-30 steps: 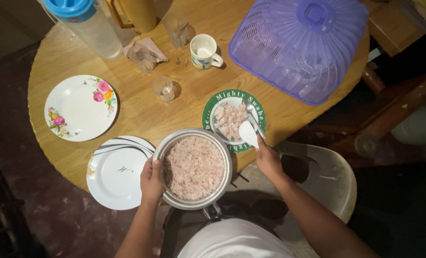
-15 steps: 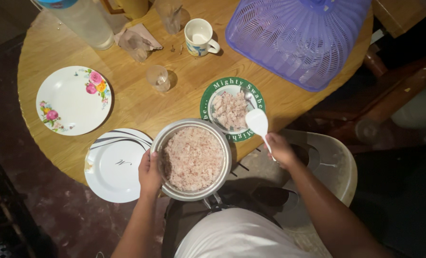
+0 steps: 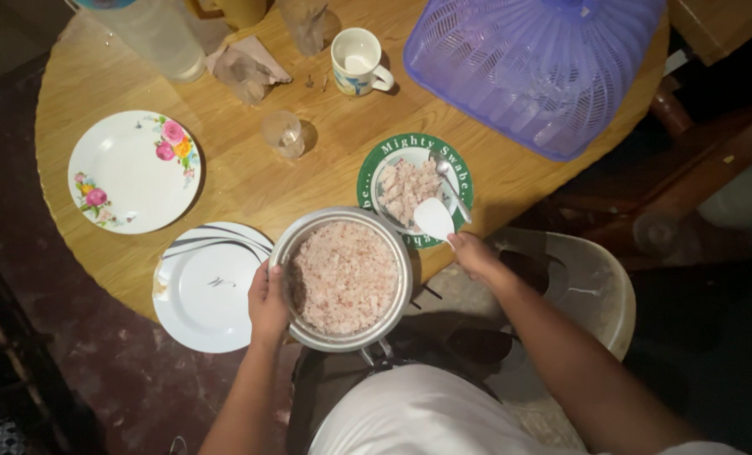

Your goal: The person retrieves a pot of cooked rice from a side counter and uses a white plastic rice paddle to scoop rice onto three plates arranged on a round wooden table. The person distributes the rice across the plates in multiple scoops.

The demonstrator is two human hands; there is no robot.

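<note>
My left hand (image 3: 266,305) grips the left rim of a metal pot (image 3: 344,279) full of pinkish rice, held at the table's near edge. My right hand (image 3: 475,254) holds a white rice paddle (image 3: 435,219) by its handle, its blade over the near edge of a green-rimmed plate (image 3: 415,199) that carries a heap of rice and a metal spoon (image 3: 451,186).
On the round wooden table (image 3: 308,177) lie a white plate with grey swirls (image 3: 212,286), a flowered plate (image 3: 134,171), a small glass (image 3: 282,134), a mug (image 3: 357,62), a water jug (image 3: 154,38) and a purple mesh food cover (image 3: 534,67). A plastic chair (image 3: 582,291) stands on the right.
My right hand swung the paddle out to the plate's right side, then brought it back over the plate's near edge. The pot and my left hand stayed put.
</note>
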